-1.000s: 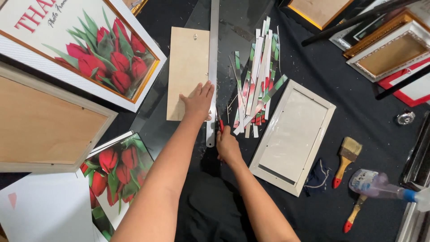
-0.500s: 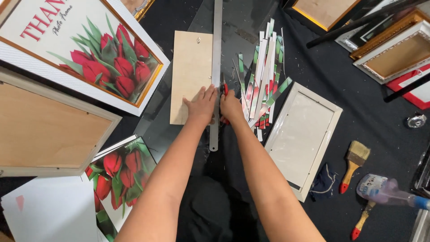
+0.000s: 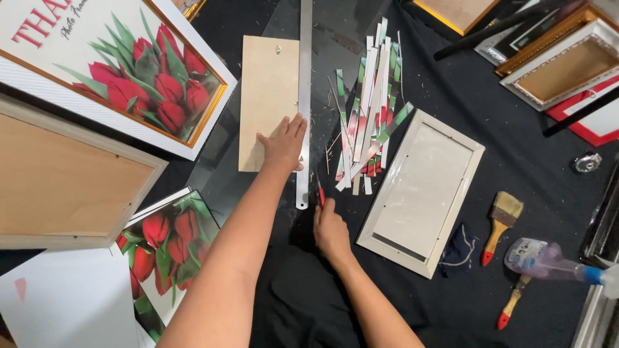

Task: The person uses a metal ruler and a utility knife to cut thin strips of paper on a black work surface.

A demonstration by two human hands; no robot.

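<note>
My left hand (image 3: 284,145) lies flat across a long steel ruler (image 3: 305,64) and the lower right corner of a tan backing board (image 3: 267,84). Both rest on a clear glass sheet (image 3: 335,29) over black cloth. My right hand (image 3: 331,232) sits just below the ruler's rounded end, shut on a small red-handled cutter (image 3: 320,193) whose tip points up along the ruler's right edge. Right of the ruler lies a pile of several cut paper strips (image 3: 371,109).
A white empty frame (image 3: 422,187) lies face down to the right of the strips. Two paint brushes (image 3: 501,222) (image 3: 512,303) and a spray bottle (image 3: 548,261) are at the right. At the left are a framed tulip picture (image 3: 116,71), a frame back (image 3: 64,180) and a tulip print (image 3: 171,238). Stacked frames (image 3: 561,64) are at the top right.
My right hand, up beside my left hand half a second ago, has drawn the cutter down along the ruler's right edge to its lower end. My left hand stays on the ruler.
</note>
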